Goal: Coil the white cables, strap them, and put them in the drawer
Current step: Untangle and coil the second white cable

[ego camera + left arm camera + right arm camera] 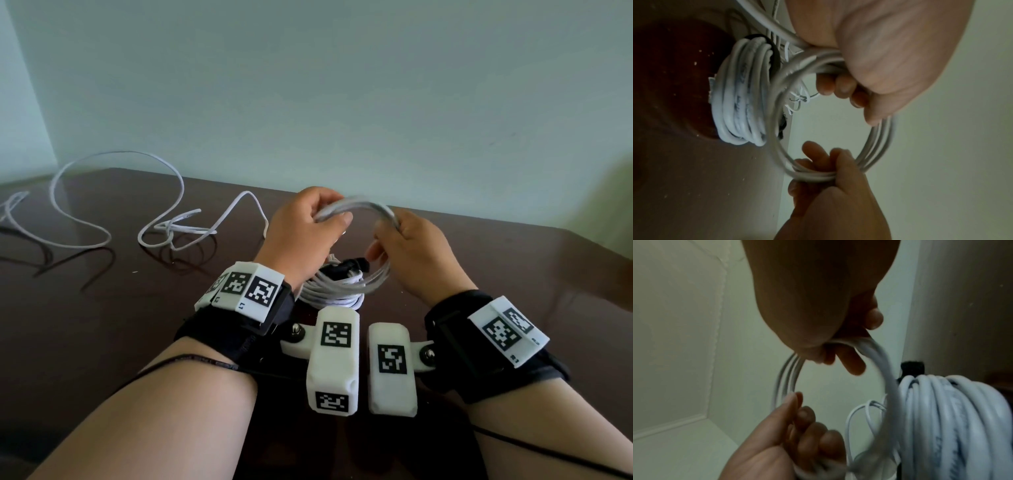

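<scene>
Both hands, the left hand [305, 226] and right hand [411, 253], have their fingers curled round a coil [363, 205] held just above a finished bundle [332, 291], seemingly strapped in black. Loose cables [102, 219] left of the bundle await coiling; no drawer shows.

My left hand [305, 226] and right hand [411, 253] held the coil [363, 209] up off the table [513, 274], and just beneath it lay a strapped bundle [332, 291], blocking the way straight down. Loose cable [113, 205] sprawled over the far left of the tabletop. To my right the dark surface looked bare, though the edge there was blurred.
</scene>
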Available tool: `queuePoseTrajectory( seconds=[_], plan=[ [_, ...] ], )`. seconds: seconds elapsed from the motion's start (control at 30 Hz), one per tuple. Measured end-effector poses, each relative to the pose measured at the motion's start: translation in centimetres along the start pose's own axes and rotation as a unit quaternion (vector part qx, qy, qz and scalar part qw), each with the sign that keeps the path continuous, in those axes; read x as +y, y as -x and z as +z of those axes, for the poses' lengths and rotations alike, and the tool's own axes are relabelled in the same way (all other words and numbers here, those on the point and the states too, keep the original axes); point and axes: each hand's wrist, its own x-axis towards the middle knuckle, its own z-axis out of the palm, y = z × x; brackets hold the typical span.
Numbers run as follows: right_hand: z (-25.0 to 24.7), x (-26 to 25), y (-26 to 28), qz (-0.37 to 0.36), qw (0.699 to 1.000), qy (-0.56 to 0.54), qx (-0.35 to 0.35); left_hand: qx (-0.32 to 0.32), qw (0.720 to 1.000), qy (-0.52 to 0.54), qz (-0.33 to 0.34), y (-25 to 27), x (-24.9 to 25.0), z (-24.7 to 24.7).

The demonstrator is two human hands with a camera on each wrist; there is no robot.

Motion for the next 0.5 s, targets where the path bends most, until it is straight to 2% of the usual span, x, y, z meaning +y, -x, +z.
queuePoseTrajectory(
  seconds=[0.07,0.2,0.3,0.37,0.4,0.43,0.5],
  plan=[
    [-0.1,0.0,0.0,0.05,0.994,-0.081,0.051,0.01,0.999,0.034,-0.025,-0.2,-0.2,0.1],
    [0.2,-0.1,0.1,0.135,0.964,-0.21,0.088,-0.037,0.998,0.007,-0.055,-0.1,-0.1,0.3],
    [0.9,-0.7,0.5,0.169,0.914,-0.357,0.093,-0.056,0.996,0.044,-0.06,0.2,0.1,0.5],
    [1.4,-1.1,0.9,0.17,0.879,-0.442,0.062,-0.062,0.982,0.162,-0.075,0.1,-0.2,0.7],
    [1.7,-1.2,1.0,0.169,0.875,-0.453,0.037,-0.051,0.968,0.229,-0.084,0.0,-0.2,0.8],
    [1.8,-1.3,1.1,0.167,0.883,-0.438,0.012,-0.029,0.958,0.27,-0.089,0.0,-0.2,0.7],
    [2.2,-1.2,1.0,0.165,0.916,-0.364,-0.02,0.018,0.953,0.286,-0.094,-0.3,-0.3,0.6]
  ],
)
